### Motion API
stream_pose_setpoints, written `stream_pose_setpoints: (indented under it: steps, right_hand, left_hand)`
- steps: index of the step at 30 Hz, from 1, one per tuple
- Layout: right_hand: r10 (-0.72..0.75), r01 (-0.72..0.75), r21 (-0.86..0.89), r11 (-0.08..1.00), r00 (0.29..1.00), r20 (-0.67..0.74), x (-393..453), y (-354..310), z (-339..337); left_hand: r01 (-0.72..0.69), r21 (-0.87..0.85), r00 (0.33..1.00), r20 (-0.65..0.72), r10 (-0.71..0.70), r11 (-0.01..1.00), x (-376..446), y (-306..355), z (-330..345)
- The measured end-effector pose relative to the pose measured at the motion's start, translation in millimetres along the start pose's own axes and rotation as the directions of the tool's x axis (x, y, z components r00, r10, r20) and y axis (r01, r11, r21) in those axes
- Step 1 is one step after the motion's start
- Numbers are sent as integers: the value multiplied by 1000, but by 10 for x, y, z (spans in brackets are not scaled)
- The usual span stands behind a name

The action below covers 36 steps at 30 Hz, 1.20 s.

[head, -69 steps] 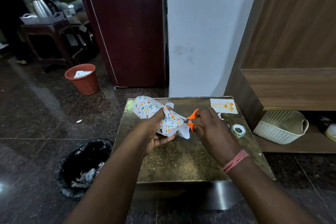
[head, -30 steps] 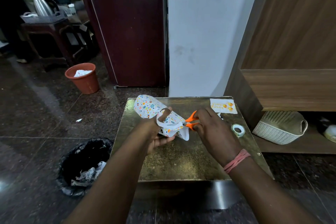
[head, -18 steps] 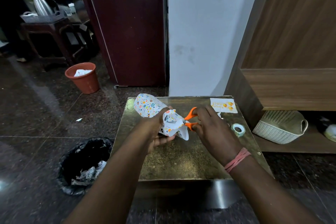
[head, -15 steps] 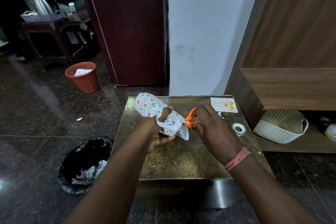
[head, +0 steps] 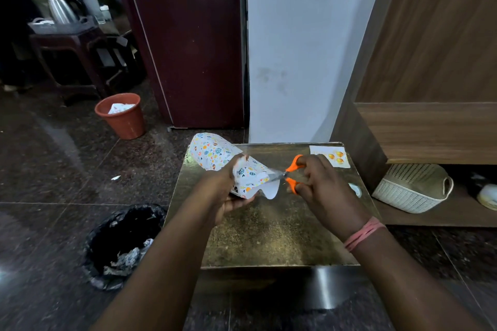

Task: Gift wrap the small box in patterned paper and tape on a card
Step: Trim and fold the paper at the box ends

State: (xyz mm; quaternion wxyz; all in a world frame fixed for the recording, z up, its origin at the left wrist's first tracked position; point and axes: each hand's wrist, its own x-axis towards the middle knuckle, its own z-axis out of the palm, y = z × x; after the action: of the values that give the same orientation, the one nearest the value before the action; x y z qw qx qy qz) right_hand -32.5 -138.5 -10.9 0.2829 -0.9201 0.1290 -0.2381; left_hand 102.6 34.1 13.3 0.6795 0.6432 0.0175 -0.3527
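Head view shows two hands working above one gold-coloured worktop (head: pixel 269 234). The left hand (head: pixel 223 196) grips the wrapped box (head: pixel 215 153), its fingers curled under and its thumb over the patterned paper (head: pixel 250 173), holding the parcel tilted just above the worktop's far left part. The right hand (head: pixel 320 188) grasps one pair of scissors (head: pixel 289 174), fingers through the two orange handle loops, which stand apart; the blades point left into the loose end of the paper, where a white flap hangs down. One pink band (head: pixel 363 234) circles the right wrist. On the worktop's far right corner lies one card (head: pixel 330 156) printed with orange shapes, flat and well apart from the box. One tape roll (head: pixel 355 189) lies near the right edge, partly hidden behind the right hand. On the floor to the left sit two bins: one black-lined bin (head: pixel 121 242) just beside the worktop holding paper scraps, and one orange bucket (head: pixel 121 115) farther back, also with paper in it. One white woven basket (head: pixel 411 188) rests on a low wooden shelf to the right.
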Motion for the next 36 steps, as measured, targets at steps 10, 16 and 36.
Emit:
stream_pose_setpoints:
  steps: [10, 16, 36]
  right_hand:
    - [580, -441, -471, 764, 788, 204, -9, 89, 105]
    - [569, -383, -576, 723, 802, 181, -15, -94, 277]
    - [513, -428, 891, 151, 805, 300, 96, -573, 231]
  left_hand:
    - [-148, -148, 985, -111, 132, 978, 40, -3, 65]
    - [-147, -168, 988, -78, 135, 975, 75, -25, 68]
    - [-236, -219, 972, -53, 230, 947, 77, -109, 188]
